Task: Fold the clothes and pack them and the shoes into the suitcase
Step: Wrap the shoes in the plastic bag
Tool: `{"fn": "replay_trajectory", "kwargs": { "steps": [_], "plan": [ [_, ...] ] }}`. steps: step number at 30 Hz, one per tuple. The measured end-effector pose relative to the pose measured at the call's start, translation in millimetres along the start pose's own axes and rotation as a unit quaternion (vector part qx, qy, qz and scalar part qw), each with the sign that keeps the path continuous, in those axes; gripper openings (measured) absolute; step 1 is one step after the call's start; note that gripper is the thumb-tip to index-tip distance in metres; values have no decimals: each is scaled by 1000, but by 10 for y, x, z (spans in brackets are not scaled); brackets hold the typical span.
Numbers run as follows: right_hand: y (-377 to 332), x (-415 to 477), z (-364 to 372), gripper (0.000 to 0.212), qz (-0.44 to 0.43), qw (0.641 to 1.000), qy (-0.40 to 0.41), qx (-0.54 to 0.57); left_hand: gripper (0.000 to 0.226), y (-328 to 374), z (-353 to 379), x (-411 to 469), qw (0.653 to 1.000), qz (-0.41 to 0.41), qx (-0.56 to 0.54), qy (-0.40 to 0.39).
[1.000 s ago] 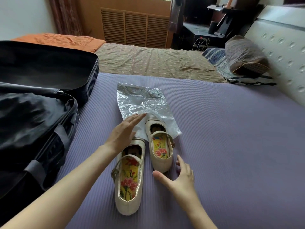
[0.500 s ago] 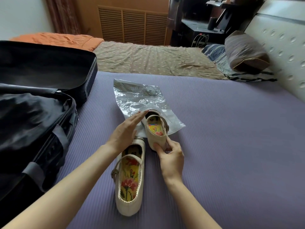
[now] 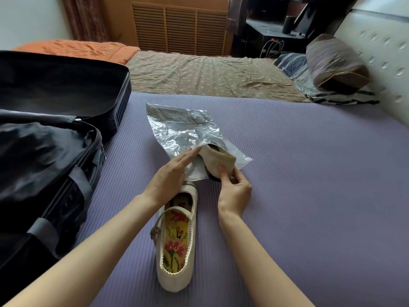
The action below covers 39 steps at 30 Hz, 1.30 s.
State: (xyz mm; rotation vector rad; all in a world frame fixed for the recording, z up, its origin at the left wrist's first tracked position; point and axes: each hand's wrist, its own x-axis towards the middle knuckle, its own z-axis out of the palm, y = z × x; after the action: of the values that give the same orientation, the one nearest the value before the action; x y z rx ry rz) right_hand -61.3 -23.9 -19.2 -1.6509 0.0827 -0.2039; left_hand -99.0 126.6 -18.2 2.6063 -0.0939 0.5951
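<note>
- Bed (image 3: 321,196): purple ribbed mat on top, and everything below lies on it.
- Suitcase (image 3: 51,156): black, lid thrown open, at the left edge of the mat. Dark fabric fills the near half.
- Plastic bag (image 3: 179,127): silvery and crinkled, flat on the mat mid-frame, mouth toward the person.
- Second shoe (image 3: 176,247): cream with a floral insole, sole down, just below the bag and between the forearms.
- Held shoe (image 3: 219,159): cream, tipped on its side at the bag's mouth. Cannot tell how far inside.
- Left hand (image 3: 170,176): grip slack, fingers straight, lying on the bag's near flap.
- Right hand (image 3: 234,189): grip closed, thumb and fingers pinching the held shoe's near end.
</note>
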Motion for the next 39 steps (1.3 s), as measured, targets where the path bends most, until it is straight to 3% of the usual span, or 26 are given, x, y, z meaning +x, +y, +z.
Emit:
{"fn": "replay_trajectory", "kwargs": {
  "steps": [6,11,17,21,28,35,39],
  "plan": [
    [88,100,279,31,-62,997,13,-52,88,6,-30,2,1000,-6,-29,11],
    [207,231,326,36,32,996,89,2,81,25,-91,-18,998,-14,-54,35],
    [329,95,253,51,-19,977,87,-194,77,3,-115,-69,994,-36,-94,38],
    [346,185,212,33,-14,962,92,-256,80,-25,-87,-124,994,-46,-93,43],
    [200,322,465,19,20,969,100,-226,91,-142,-48,-94,995,-40,-92,29],
    [308,117,243,38,33,965,58,-253,88,-184,-56,-159,993,-41,-94,59],
    [117,-179,-24,35,10,978,-60,-202,85,-195,-64,-174,992,-46,-100,66]
  ]
}}
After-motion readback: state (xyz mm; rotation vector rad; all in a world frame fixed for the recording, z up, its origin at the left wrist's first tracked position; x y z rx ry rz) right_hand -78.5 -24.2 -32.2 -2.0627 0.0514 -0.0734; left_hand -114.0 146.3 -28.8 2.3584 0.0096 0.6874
